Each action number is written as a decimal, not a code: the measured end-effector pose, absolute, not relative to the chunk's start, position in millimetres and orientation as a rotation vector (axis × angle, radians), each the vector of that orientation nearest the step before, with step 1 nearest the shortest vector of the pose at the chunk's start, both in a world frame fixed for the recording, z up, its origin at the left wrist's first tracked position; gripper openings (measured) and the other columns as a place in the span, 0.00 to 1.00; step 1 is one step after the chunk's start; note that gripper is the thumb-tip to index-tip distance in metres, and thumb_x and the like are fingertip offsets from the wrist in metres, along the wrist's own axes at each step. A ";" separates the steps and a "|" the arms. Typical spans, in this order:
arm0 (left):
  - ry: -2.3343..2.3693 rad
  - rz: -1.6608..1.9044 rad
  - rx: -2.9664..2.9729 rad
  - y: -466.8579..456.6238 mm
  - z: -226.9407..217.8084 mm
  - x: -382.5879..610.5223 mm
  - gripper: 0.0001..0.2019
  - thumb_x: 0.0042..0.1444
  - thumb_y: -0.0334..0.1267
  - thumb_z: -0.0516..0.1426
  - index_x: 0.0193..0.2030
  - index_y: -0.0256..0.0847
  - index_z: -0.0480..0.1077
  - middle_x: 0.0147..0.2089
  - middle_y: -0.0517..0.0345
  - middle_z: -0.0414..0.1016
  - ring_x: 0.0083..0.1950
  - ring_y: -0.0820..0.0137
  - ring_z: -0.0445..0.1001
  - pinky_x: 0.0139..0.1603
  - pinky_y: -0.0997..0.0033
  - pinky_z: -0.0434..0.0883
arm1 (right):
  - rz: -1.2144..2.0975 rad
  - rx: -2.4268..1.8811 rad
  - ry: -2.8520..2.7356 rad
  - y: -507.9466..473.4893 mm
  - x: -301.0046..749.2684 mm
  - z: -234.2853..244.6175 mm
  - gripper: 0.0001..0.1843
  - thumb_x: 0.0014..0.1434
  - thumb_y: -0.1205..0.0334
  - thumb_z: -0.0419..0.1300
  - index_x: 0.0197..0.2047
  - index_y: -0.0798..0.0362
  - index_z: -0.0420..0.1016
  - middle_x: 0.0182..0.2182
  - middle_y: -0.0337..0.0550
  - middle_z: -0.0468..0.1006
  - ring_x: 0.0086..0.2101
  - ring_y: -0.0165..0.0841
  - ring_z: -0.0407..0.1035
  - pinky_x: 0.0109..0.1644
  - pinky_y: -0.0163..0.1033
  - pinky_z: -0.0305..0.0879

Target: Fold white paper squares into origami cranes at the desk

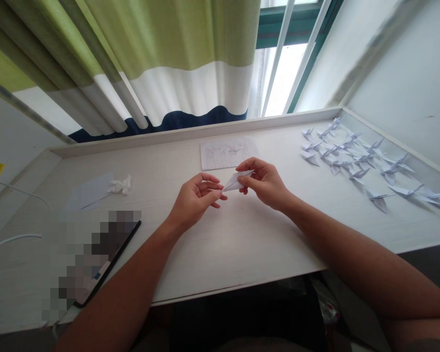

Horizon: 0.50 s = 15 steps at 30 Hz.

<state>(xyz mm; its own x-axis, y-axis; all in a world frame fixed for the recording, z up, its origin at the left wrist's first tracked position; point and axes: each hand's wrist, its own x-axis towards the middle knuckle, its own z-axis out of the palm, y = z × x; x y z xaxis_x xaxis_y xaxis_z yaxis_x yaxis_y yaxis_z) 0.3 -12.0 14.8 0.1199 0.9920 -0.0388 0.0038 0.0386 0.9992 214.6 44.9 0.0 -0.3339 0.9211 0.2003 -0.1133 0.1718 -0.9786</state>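
A small folded white paper [233, 182], pointed at its left end, is held above the desk between both hands. My right hand [261, 181] pinches its right part between thumb and fingers. At the pointed left tip, my left hand [200, 195] has thumb and forefinger closed on the paper, with the other fingers loosely curled. Part of the folded paper is covered by the right fingers. Several finished paper cranes [359, 159] stand in loose rows at the right side of the white desk [220, 249].
Behind my hands lies a printed form [223, 155]. To the left are flat paper sheets [95, 190], a crumpled white tissue [120, 185] and a dark-edged tablet [113, 259], partly blurred out. White cables [14, 238] run at the left edge. A raised rim and curtain [190, 88] border the back.
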 end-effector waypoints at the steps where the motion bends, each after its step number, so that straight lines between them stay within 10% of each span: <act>1: 1.157 1.127 1.284 -12.4 14.4 1.0 0.12 0.55 0.39 0.71 0.42 0.39 0.75 0.42 0.51 0.86 0.42 0.59 0.87 0.37 0.65 0.82 | 1.350 -0.814 -1.473 44.7 214.5 0.2 0.13 0.54 0.59 0.73 0.40 0.51 0.76 0.34 0.38 0.79 0.26 0.29 0.74 0.29 0.39 0.73; 15: 1.342 1.260 1.668 -15.1 4.8 5.0 0.04 0.58 0.38 0.69 0.36 0.41 0.83 0.37 0.55 0.86 0.38 0.66 0.82 0.42 0.67 0.82 | 1.334 -0.827 -1.455 43.6 216.1 0.1 0.12 0.55 0.60 0.73 0.40 0.52 0.77 0.33 0.38 0.78 0.25 0.29 0.74 0.30 0.40 0.74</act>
<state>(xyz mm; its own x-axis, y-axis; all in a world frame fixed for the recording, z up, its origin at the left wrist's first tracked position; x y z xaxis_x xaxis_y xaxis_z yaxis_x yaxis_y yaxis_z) 5.0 -15.1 4.8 0.0162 0.9599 0.2798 0.3397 -0.2685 0.9014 216.1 43.6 0.1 -0.3089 0.9294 0.2021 -0.1209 0.1724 -0.9776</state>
